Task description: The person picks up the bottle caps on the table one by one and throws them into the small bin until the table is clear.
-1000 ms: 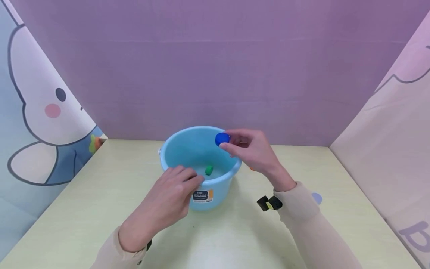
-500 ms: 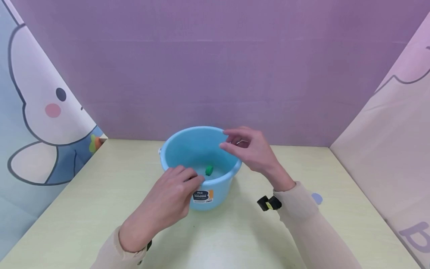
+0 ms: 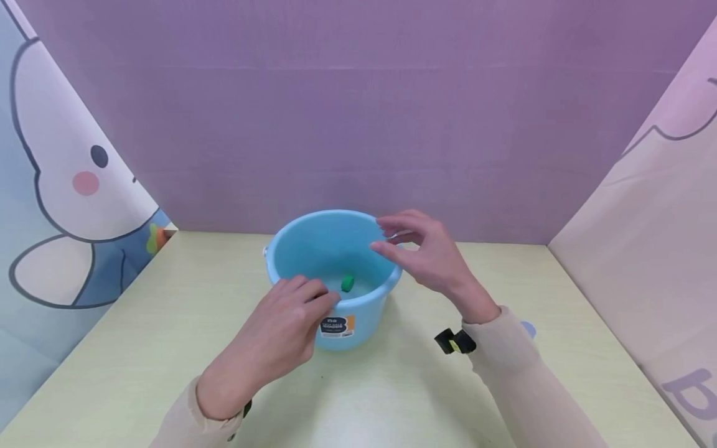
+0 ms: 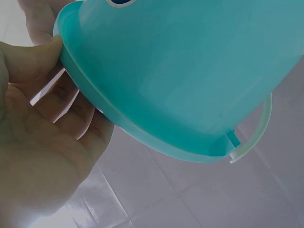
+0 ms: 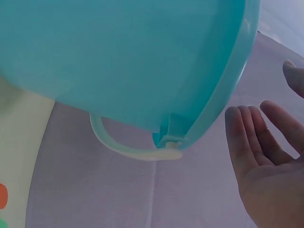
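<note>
A light-blue bucket [image 3: 336,249] stands upright on the table, and a small green piece [image 3: 348,284] lies on its bottom. My left hand [image 3: 280,326] grips the near rim, fingers over the edge and thumb on the outside in the left wrist view. Above the bucket's right rim is my right hand [image 3: 422,252], its fingers loosely bent with a gap to the thumb and nothing between them. In the right wrist view that hand is apart from the rim. The near wall and my left hand hide part of the bucket's inside.
A pale purple disc [image 3: 529,328] lies on the table [image 3: 185,292], partly behind my right sleeve. Orange [image 5: 3,195] and green patches show at the left edge of the right wrist view. The bucket's white handle [image 5: 137,153] hangs down. A purple wall rises behind.
The blue cap pinched in my right hand one second ago has been let go and is out of sight. That hand has since shifted slightly right, fingers parted. My left hand stays on the rim.
</note>
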`<state>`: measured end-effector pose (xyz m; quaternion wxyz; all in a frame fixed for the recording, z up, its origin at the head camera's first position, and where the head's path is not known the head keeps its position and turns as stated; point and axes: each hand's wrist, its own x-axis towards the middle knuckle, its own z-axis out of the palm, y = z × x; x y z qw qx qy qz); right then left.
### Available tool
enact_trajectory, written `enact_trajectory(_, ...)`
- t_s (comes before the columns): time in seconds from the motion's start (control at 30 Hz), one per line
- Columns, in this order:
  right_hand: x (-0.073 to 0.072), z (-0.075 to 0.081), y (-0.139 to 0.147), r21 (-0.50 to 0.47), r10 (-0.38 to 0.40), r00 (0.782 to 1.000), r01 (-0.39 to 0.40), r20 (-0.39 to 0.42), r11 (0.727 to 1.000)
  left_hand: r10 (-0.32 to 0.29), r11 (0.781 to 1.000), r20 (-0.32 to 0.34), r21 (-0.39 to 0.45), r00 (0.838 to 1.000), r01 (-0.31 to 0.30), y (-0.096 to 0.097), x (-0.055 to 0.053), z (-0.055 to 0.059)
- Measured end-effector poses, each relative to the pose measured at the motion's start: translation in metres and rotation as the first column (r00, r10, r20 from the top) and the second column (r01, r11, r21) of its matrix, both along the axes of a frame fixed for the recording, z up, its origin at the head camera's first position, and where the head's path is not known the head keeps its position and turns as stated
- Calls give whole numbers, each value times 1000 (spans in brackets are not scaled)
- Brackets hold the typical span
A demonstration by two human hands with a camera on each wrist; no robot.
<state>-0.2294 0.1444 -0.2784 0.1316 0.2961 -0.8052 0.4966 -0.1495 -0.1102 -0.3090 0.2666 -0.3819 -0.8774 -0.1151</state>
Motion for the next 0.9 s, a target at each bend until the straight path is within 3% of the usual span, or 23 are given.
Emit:
enact_trajectory(0.3,7,1,11,168,-38,995,53,-88,984,-7,1000,-16,8,1000,7,0,1,1)
enact_trajectory(0.53,13,1,18,244,-46,993,71,-108,967,-9,1000,-14,12,1000,9,1,1,1)
enact_trajectory(0.9,19,0,36,444,-104,992,127,-75,887,-12,1000,-2,13,1000,12,0,2,0)
